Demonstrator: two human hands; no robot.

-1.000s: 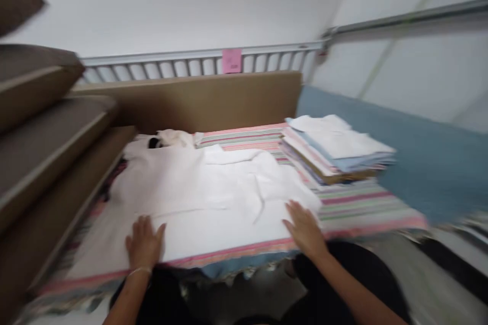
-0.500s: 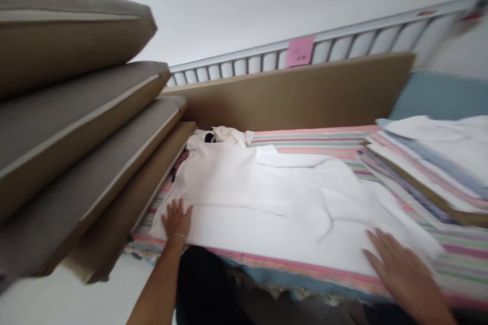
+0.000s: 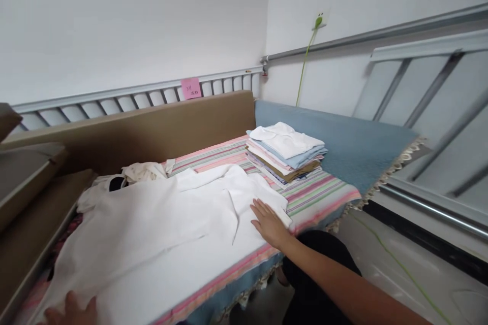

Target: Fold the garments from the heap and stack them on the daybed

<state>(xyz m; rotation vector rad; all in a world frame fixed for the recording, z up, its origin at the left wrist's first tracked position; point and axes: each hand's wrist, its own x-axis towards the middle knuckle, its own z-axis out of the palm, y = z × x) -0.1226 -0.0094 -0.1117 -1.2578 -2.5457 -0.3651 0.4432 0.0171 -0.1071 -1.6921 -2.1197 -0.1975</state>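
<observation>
A white garment [image 3: 160,223] lies spread flat on a striped bed cover [image 3: 324,190]. My right hand [image 3: 270,223] rests palm down on the garment's right edge, fingers stretched out. My left hand [image 3: 72,311] shows only partly at the bottom left, lying flat on the garment's near left corner with fingers extended. Neither hand holds anything.
A stack of folded clothes [image 3: 285,155] sits on the bed to the right of the garment. Brown cushions [image 3: 26,203] are piled at the left. A brown board [image 3: 152,129] and a metal rail [image 3: 114,101] with a pink note [image 3: 190,88] run along the back. A blue blanket [image 3: 343,142] covers the right side.
The view has swung to the right. My left hand has slid to the garment's near left corner and my right hand to its right edge, both staying flat on it.
</observation>
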